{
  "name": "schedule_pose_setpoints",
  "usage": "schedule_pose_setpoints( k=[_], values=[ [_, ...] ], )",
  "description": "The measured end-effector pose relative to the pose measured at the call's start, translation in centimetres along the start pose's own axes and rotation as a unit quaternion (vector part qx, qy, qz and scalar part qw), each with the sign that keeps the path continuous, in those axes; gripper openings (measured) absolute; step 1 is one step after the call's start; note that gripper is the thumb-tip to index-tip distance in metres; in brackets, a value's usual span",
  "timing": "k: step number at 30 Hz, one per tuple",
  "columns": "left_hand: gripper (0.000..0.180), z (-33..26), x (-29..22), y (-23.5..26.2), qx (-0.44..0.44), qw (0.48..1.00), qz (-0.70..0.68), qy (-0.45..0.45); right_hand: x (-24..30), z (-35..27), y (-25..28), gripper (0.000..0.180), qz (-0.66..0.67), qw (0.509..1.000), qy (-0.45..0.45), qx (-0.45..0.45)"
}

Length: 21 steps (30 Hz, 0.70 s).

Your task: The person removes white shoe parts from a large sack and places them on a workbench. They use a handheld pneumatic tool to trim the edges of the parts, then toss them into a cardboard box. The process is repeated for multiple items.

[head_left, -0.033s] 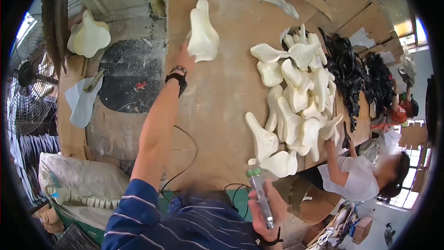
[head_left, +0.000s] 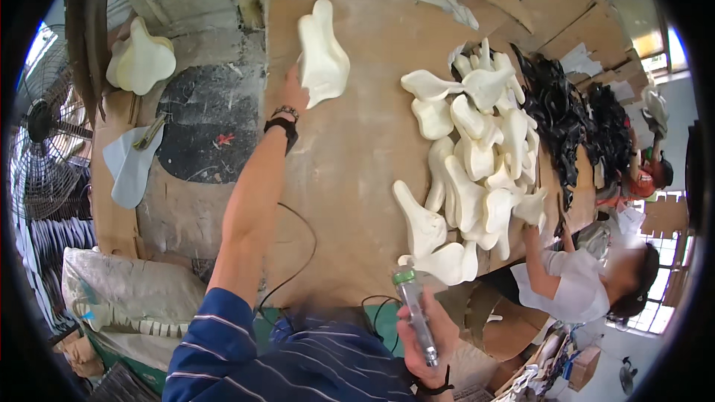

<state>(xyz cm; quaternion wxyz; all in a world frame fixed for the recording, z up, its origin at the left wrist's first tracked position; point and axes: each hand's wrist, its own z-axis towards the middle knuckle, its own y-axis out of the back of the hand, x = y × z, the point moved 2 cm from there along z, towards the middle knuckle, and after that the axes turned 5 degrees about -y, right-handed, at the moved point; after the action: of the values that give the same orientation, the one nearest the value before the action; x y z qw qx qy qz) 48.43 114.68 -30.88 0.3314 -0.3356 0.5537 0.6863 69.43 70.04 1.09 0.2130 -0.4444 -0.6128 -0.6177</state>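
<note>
With my left arm stretched forward, my left hand (head_left: 295,89) grips the near left edge of a cream foam saddle pad (head_left: 323,56); the fingers are partly hidden by it. The pad's narrow nose points away from me. Close to my body, my right hand (head_left: 432,331) is closed around a clear cylindrical tube with a green collar (head_left: 406,277), tilted up to the left. A heap of similar foam saddle pads (head_left: 468,193) lies to the right, its nearest pieces just beyond the tube.
At the far left stand more cream pads (head_left: 145,59), near a grey saddle-shaped sheet (head_left: 128,167) and a dark round mat (head_left: 201,123). Black saddle covers (head_left: 555,108) are piled beyond the heap. A co-worker in white (head_left: 566,283) is at the right. A black cable (head_left: 313,242) crosses the cardboard.
The pad at my left hand has shifted slightly left and turned, its near end now more tapered to view. My right hand still holds the tube.
</note>
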Motion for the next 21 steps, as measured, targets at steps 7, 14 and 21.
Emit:
schedule_pose_setpoints(
  k=[7, 14, 21],
  values=[
    [0.049, -9.6, -2.8, 8.6, 0.024, 0.990, 0.131, -0.041, -1.1, 1.7, -1.1, 0.064, -0.023, 0.999, 0.027, 0.021],
    [0.047, -12.7, -0.2, 11.4, 0.040, 0.997, 0.067, -0.029, 0.2, 2.2, -0.6, 0.050, -0.038, 0.995, 0.057, -0.070],
    [0.053, 2.4, -2.1, 2.0, 0.114, 0.976, 0.091, -0.162, 0.5, 0.0, -0.6, 0.060, -0.023, 0.997, 0.041, -0.053]
  ],
)
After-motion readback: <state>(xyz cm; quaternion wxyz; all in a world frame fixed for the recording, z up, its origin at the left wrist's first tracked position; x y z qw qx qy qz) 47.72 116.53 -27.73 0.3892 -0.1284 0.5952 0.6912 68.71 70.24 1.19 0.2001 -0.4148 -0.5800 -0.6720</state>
